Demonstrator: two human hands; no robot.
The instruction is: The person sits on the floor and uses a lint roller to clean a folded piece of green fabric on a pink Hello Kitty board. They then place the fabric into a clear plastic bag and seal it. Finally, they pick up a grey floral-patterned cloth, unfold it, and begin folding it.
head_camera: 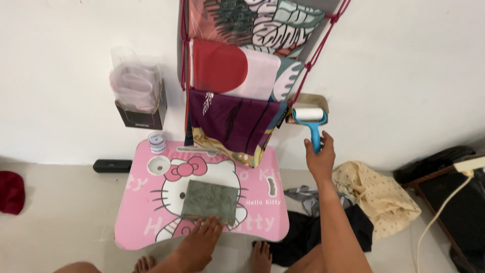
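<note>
My right hand is raised toward the wall and grips the blue handle of a lint roller with a white roll on top. My left hand rests flat on the near edge of a folded grey-green cloth. The cloth lies in the middle of a small pink lap table with a cartoon cat print. My bare feet show under the table's near edge.
A hanging fabric organiser with leaf prints holds folded cloths on the wall. A clear bag in a dark box hangs left of it. A small roll stands at the table's far corner. Clothes lie on the floor at right, with a white cable.
</note>
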